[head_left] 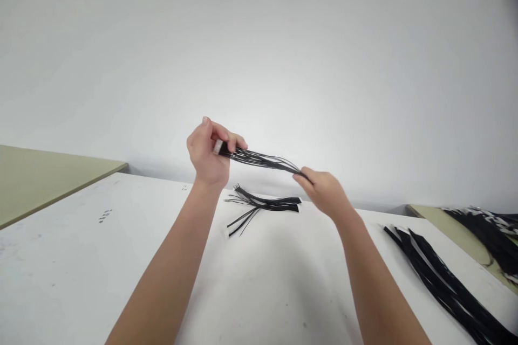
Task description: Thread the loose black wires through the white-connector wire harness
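A wire harness [263, 160] of thin black wires is stretched between my two hands above the white table. My left hand [210, 148] grips it near its white connector [218, 146], fingers curled over the wires. At the other end, my right hand [321, 188] pinches the wires together into a tight bundle; their far ends are hidden in the palm. Below them on the table lie more black wire harnesses [267, 204], with loose wire ends fanned out to the left and connector ends to the right.
Long bundles of black harnesses [445, 280] lie on the table's right side. Further right, a greenish board [453, 232] bears another dark pile of wires [485, 237]. A second greenish surface [52, 178] adjoins the white table [101, 264] at left. A pale wall [259, 54] stands behind.
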Tool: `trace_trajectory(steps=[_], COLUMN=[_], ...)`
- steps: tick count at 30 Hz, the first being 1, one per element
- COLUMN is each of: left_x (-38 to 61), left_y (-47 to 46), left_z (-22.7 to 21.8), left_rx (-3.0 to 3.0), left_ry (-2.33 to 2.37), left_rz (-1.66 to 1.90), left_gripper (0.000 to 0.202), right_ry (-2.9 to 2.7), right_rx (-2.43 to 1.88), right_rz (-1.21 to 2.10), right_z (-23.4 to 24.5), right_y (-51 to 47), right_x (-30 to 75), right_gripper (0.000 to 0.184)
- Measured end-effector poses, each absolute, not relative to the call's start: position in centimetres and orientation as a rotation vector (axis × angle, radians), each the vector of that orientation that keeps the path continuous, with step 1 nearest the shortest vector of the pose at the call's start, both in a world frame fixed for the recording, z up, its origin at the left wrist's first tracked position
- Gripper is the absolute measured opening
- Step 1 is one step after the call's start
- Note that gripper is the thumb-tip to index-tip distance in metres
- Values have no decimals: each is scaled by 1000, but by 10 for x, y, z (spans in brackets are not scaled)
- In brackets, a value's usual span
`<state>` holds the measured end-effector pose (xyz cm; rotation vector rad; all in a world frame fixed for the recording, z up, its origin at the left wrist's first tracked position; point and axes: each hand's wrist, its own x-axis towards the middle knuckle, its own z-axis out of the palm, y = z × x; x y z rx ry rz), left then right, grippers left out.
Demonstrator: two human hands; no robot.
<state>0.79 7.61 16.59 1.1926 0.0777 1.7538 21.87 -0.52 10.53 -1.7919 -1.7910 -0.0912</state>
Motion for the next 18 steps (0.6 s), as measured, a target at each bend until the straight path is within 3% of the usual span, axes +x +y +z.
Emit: trace_trajectory(steps=[5, 16, 18], left_x=[1, -5, -4], left_y=[83, 88, 87], left_z=[167, 168, 169], left_rx=[1285, 1308, 1326], left_ry=[70, 184, 202], left_rz=[1852, 2044, 2087], left_gripper=[45, 46, 44], right_ry=[-1752, -1811, -1809], right_rx=[-1807, -1794, -1809], right_rz=[103, 380, 368], right_z=[111, 73, 71], right_y=[-20, 11, 10], right_x=[251, 239, 240], right_gripper=[40, 27, 34])
